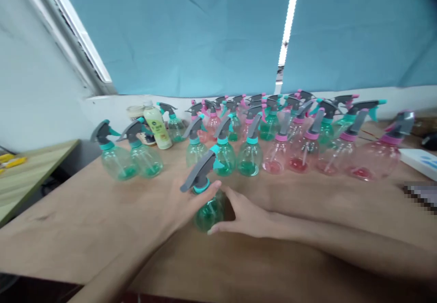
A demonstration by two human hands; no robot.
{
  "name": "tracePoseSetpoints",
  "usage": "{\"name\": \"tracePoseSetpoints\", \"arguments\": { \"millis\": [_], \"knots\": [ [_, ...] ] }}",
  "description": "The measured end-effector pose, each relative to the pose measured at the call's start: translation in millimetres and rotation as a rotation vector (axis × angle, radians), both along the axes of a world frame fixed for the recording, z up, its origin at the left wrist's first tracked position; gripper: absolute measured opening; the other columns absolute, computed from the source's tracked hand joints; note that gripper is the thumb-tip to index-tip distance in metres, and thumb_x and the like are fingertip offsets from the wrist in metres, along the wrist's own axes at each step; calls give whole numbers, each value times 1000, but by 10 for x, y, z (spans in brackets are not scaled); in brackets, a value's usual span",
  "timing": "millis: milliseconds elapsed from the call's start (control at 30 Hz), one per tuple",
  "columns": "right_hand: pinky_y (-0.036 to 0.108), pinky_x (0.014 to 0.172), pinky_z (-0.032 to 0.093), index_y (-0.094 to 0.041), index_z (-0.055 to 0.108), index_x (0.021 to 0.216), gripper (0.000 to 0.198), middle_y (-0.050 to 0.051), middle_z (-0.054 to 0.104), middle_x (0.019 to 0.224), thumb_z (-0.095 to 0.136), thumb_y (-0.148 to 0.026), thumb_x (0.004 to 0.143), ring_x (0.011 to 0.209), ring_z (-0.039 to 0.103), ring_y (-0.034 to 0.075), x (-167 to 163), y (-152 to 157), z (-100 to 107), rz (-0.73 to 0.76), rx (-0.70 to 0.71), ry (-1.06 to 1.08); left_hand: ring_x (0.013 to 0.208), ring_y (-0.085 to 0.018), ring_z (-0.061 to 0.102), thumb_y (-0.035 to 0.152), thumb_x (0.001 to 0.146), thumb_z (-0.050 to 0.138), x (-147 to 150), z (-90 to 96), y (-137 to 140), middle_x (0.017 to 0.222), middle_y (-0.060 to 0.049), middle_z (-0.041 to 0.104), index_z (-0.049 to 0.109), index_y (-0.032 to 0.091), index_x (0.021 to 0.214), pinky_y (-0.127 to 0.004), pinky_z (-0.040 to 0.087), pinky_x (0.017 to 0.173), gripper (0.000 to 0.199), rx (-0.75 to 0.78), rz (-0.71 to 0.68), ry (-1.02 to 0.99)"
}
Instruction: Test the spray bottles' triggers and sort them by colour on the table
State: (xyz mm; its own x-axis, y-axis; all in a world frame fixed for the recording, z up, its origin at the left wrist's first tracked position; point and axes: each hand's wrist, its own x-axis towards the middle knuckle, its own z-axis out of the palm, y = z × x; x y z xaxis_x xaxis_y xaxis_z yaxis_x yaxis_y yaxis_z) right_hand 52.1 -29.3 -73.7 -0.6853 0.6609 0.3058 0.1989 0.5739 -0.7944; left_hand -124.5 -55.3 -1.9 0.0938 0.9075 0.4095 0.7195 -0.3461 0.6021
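Note:
A clear green spray bottle [209, 213] with a grey trigger head and turquoise collar stands slightly tilted near the middle of the table. My left hand [184, 205] wraps its left side, the thumb lying across the front just below the collar. From the right, my right hand [246, 216] curves around the same bottle, thumb low on the front and fingers reaching behind it. Those far fingertips are hidden. Just behind stand more green spray bottles, the nearest a turquoise-collared bottle [250, 158], and pink spray bottles such as one [274, 156] with a pink collar.
Two green spray bottles [146, 161] stand at the left. Behind them are a pale green labelled bottle [157, 127] and a tub. Several more spray bottles crowd the back, below a blue curtain [205, 34]. A white box [419, 161] lies right; a wooden surface [41, 166] adjoins left.

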Motion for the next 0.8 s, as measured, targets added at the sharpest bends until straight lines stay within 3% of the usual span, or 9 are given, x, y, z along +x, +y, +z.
{"name": "tracePoseSetpoints", "arguments": {
  "millis": [133, 267, 433, 533, 633, 800],
  "knots": [
    [50, 108, 36, -19, 31, 143, 90, 15, 45, 144, 73, -54, 71, 133, 42, 29, -226, 3, -11, 0, 2, -6, 105, -29, 64, 49, 85, 54, -309, -203, -126, 114, -7, 68, 61, 23, 109, -43, 51, 88, 37, 66, -9, 43],
    [46, 112, 32, -21, 27, 146, 89, 13, 39, 149, 71, -51, 75, 136, 37, 26, -420, 45, 43, 66, 78, 43, 109, -31, 62, 52, 85, 54, -531, -341, -223, 116, -10, 67, 58, 21, 114, -47, 49, 91, 42, 123, 64, 72],
    [47, 110, 35, -18, 32, 144, 81, 15, 44, 146, 67, -52, 79, 134, 41, 28, -586, 124, 67, 93, 142, -50, 100, -30, 64, 51, 86, 56, -751, -333, -225, 109, -9, 68, 57, 21, 110, -44, 51, 84, 39, 133, 146, 128],
    [48, 108, 37, -14, 29, 145, 84, 19, 40, 147, 64, -54, 80, 134, 40, 29, -606, 175, 62, 37, 185, -115, 92, -28, 65, 55, 87, 53, -905, -347, -126, 101, -8, 66, 58, 20, 108, -42, 52, 79, 41, 236, 218, 200],
    [46, 97, 48, -16, 30, 143, 72, 18, 49, 139, 59, -47, 86, 119, 56, 26, -575, 240, 109, -46, 242, -114, 101, -32, 59, 61, 85, 52, -1039, -377, 19, 104, -10, 61, 60, 19, 105, -46, 47, 88, 47, 331, 299, 228],
    [48, 90, 51, -20, 32, 141, 62, 14, 53, 134, 56, -39, 88, 98, 65, 23, -522, 386, 310, -268, 376, -94, 99, -32, 60, 59, 84, 57, -1166, -330, 220, 101, -9, 62, 62, 20, 103, -42, 47, 86, 44, 285, 295, 276]
  ]
}}
